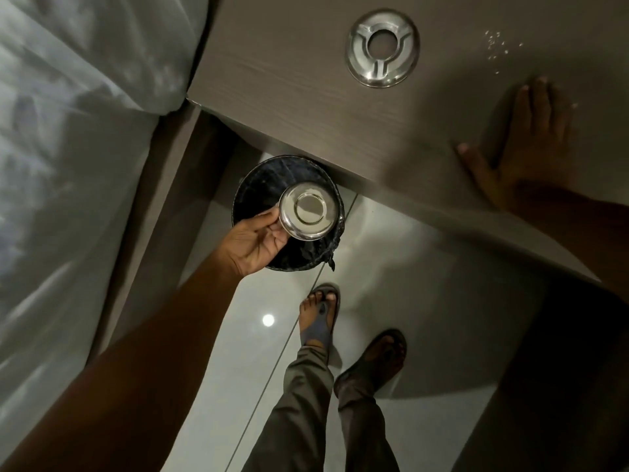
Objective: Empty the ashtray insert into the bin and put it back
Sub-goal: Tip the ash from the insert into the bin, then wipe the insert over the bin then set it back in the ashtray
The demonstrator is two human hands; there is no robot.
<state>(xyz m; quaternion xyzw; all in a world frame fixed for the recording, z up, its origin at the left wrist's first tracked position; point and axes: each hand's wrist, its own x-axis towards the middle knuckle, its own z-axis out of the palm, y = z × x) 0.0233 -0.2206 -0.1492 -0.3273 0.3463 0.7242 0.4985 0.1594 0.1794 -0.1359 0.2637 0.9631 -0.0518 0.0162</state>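
Note:
My left hand point(253, 241) grips a shiny steel ashtray insert point(309, 212) by its edge. The insert is turned upside down, its round base facing up, directly over the bin point(269, 178), a round bin lined with a black bag on the floor under the table edge. The ashtray's steel ring lid point(383, 47), with a centre hole and three grooves, lies flat on the grey-brown table point(289, 90). My right hand point(520, 137) rests flat on the table near its front edge, fingers spread, holding nothing.
A bed with white sheets point(68, 131) fills the left side, close to the bin. Small white crumbs point(497, 49) lie scattered on the table right of the lid. My feet in sandals point(320, 311) stand on the glossy tiled floor just below the bin.

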